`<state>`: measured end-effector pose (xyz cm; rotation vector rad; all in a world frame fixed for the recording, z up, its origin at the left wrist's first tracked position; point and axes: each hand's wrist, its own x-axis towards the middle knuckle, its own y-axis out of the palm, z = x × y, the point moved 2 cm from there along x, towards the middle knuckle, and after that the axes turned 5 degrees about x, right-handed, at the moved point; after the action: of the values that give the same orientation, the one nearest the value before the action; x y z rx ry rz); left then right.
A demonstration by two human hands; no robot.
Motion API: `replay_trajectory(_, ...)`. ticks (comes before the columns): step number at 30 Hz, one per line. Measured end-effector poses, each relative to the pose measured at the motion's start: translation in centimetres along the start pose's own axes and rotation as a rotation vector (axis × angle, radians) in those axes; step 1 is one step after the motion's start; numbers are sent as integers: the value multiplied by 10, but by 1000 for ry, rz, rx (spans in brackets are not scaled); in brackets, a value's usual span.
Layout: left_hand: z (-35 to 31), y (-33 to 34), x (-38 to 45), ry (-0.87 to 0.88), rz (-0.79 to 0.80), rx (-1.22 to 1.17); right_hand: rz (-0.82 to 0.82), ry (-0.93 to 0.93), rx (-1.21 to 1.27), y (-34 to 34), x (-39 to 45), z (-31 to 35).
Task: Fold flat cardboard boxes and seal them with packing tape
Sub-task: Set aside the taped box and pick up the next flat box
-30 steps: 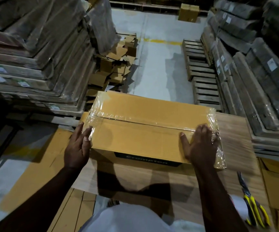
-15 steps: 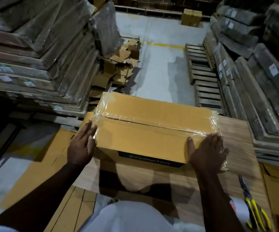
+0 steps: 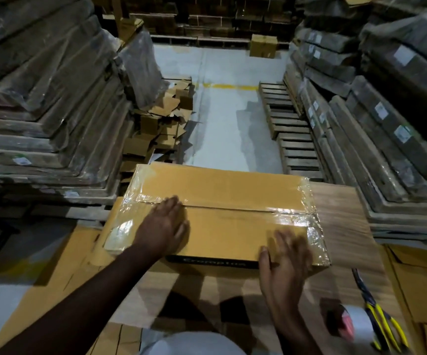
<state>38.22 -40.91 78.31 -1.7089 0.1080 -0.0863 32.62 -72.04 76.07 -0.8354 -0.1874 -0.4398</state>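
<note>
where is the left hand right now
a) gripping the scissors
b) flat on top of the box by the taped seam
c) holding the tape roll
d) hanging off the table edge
b: the left hand lies with fingers straight on the top of the cardboard box, fingertips at the taped centre seam; the tape roll and the scissors lie untouched at the lower right.

Matt cardboard box (image 3: 233, 190), glossy tape (image 3: 292, 219)

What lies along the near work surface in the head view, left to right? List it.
Left hand flat on the taped brown cardboard box → right hand at its near edge → white packing tape roll → yellow-handled scissors.
</note>
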Motion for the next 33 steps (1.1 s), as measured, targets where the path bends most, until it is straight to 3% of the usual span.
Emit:
replay_trajectory(2,-21,-3,35,51,70,-18,-116,305,89,-10,-12,-12)
replay_trajectory(6,-51,-13,107,142,186,11,-168,781,629,-18,-23,-14)
replay_trajectory(9,-78,-16,154,149,242,45,59,1124,929,5,-32,-15)
replay_trajectory(12,-103,-15,189,109,310,47,293,1343,1208,17,-30,-1)
replay_trajectory(14,-111,-11,204,88,351,57,360,1443,1403,16,-21,10)
replay_trajectory(17,-110,-11,214,58,342,24,421,1443,1688,15,-10,16)
replay_trajectory(19,-105,-19,212,21,286,-110,385,1462,1741,18,-8,18)
replay_trajectory(23,-99,-62,195,0,2,-290,296,1481,1827,22,3,28)
replay_trajectory(26,-83,-104,181,-10,-236,-391,317,1288,1919,21,30,42)
replay_trajectory(30,-61,-156,153,32,-627,-728,303,969,2003,20,80,54)
replay_trajectory(33,-45,-158,134,84,-692,-1098,293,834,1972,23,113,57)
